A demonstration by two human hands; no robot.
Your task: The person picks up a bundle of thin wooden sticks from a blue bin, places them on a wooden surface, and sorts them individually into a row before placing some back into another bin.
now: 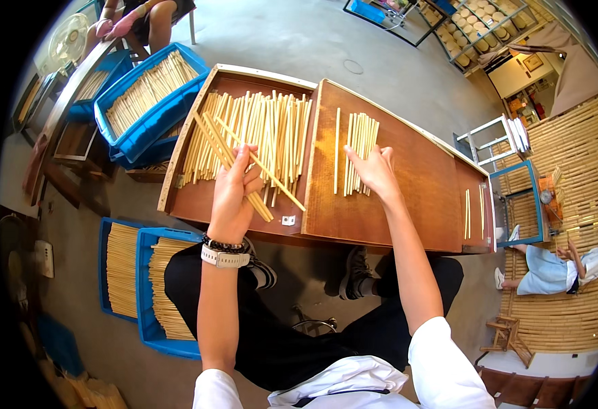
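My left hand (233, 178) is closed round a few slim, pale wooden sticks (258, 204), chopstick-like in shape, which slant across the tray's front. Behind it a loose heap of the same sticks (272, 123) fills the recessed left part of a brown wooden tray table (418, 177). On the raised board, my right hand (375, 170) rests at the near right end of a neat row of sticks (360, 136), thumb spread away from the fingers. Some of its fingers are hidden. One single stick (337, 150) lies just left of that row.
Blue crates of sticks stand at the far left (105, 102) and beside my left leg (145, 334). A few sticks (482, 211) lie in the table's right recess. Another person (551, 269) is at the right; a second person's hands (118, 27) show upper left.
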